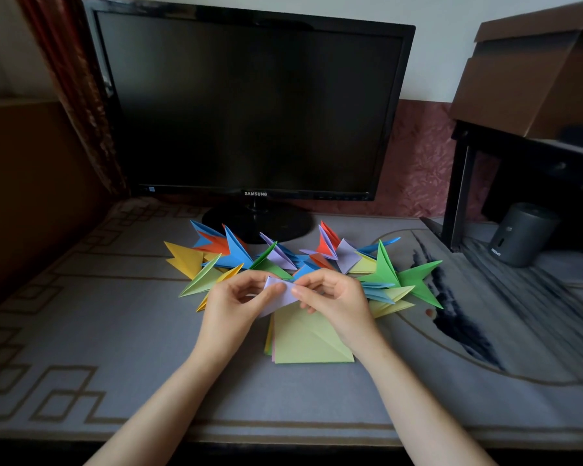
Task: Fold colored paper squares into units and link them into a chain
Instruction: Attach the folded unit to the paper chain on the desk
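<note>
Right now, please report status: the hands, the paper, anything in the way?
Left hand and right hand both pinch the lilac paper above the paper stack. Folded units lie just behind. Nothing blocks the hands.

A lavender paper [281,296] is held above the green-topped square stack [312,343], colored units [237,253] fanned behind.

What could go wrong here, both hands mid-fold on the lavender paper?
The left hand and right hand pinch the lavender paper piece seemingly above the table; with no flat backing, the crease may skew.
The row of multicoloured folded paper units lies close behind both hands; a forward move could knock it.
The right hand also overlaps the stack of pale green paper squares and might shift it.
</note>
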